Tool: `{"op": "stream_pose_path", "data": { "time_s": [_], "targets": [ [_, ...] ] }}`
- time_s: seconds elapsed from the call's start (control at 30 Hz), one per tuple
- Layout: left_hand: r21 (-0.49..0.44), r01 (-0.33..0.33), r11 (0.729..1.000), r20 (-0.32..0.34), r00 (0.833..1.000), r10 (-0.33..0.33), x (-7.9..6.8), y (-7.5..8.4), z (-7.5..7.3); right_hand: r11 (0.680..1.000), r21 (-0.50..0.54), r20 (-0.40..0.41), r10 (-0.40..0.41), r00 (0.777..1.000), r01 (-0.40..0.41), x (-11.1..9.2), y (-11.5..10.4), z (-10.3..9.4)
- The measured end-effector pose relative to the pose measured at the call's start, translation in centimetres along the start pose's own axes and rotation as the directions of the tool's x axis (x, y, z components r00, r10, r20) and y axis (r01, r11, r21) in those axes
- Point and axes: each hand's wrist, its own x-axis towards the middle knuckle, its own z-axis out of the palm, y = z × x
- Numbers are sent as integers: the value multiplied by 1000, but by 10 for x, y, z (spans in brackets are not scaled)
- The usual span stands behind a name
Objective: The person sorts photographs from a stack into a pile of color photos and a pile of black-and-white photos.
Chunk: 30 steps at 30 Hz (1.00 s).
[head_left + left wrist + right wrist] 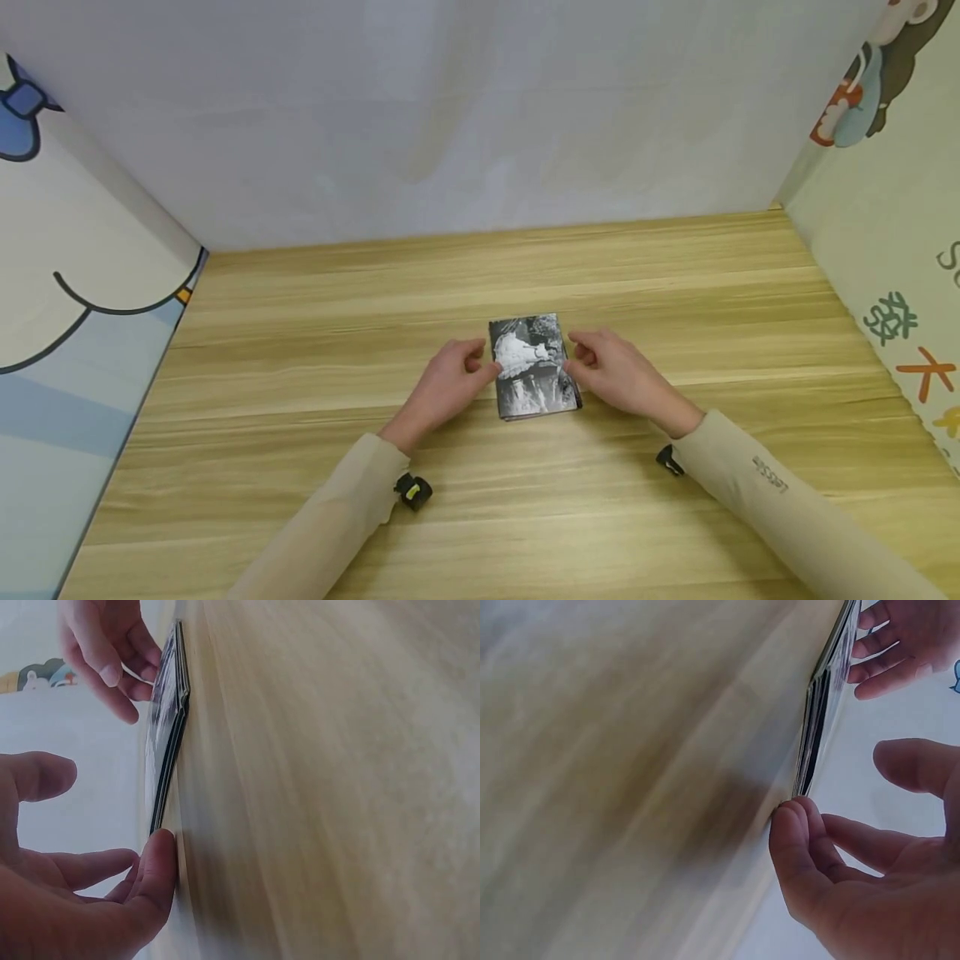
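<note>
**Lettered sleeve beside a stack of picture cards (pixel 528 354)**

The stack lies flat on the wood-grain worktop (pixel 300 333), just below and right of the frame's centre in the head view. Its top card bears a black-and-white picture with a large pale shape; no lettering can be made out on it. The wrist views show several thin layers, their edges slightly uneven.

The left hand (pixel 450 375) is at the stack's left edge and the right hand (pixel 618 375) at its right edge. Each hand's grip is relaxed rather than clenched, its fingertips at the edge of the stack.

Small dark lettering (pixel 770 475) runs aslant on the right sleeve (pixel 817 517), lower right of the frame, and seems to read "LetsSim". On the right-hand wall (pixel 840 225), a grey-green character (pixel 890 317) looks like 發, with an orange 大 (pixel 926 372) below it. A yellow character (pixel 950 422) and grey letters beginning with "S" (pixel 948 257) are cut off by the frame's right edge.
</note>
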Motion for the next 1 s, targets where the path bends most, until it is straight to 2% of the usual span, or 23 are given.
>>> {"op": "stream_pose_path", "data": {
  "time_s": [0.2, 0.33, 0.47, 0.8, 1.0],
  "targets": [
    [51, 17, 999, 28, 999, -19, 3, 1, 2, 1000, 18, 46, -3, 999, 2, 5, 1, 1],
    [79, 39, 996, 40, 998, -43, 4, 2, 3, 999, 30, 51, -40, 998, 38, 9, 0, 3],
    [105, 31, 994, 41, 999, -35, 5, 1, 3, 998, 22, 45, -58, 997, 57, 11, -1, 4],
    [143, 23, 989, 58, 998, -32, 7, 4, 4, 998, -22, 40, -56, 998, 57, 11, -2, 4],
    [134, 33, 990, 61, 997, -42, 5, 5, 6, 999, -39, 39, -19, 999, 21, 8, -3, 3]
  ]
}}
